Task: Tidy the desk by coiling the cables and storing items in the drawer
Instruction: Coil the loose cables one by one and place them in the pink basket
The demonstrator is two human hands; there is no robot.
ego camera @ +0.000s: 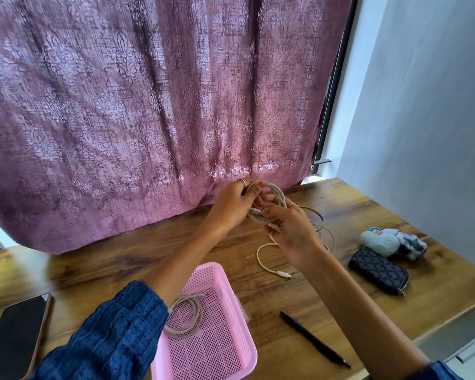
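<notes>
At the far left a dark smartphone [17, 333] is lying near the edge of the wooden desk [121, 259]. Next to it a pink perforated tray [217, 349] is holding one finished beige cable coil [185, 316], partly hidden under the blue sleeve [107, 333].

Above the desk's middle, the left hand [231, 204] is gripping a bundle of white cable loops [269, 198], fingers curled round one side of the loops. The right hand [291, 229] is pinching the same bundle from below, fingers bent close together around the strands. The cable's loose tail [266, 259] is trailing down onto the wood, its connector lying just right of the tray.

The cable is looking light, limp and a little springy, so the loops will likely be wanting to fan open; holding across all the turns at one point, while feeding the slack tail round, seems the safest grip. The plug end is the only stiff part.

Further right a black pen [313, 338] is lying at an angle, then a dark patterned zip pouch [379, 270] touching a pale blue bundled cloth item [390, 239].

The desktop is looking smooth, wood-grained laminate. A mauve patterned curtain [148, 105] is hanging behind it, brushing the back edge, and a plain pale wall [422, 105] is closing the right side. No drawer is clearly showing.
</notes>
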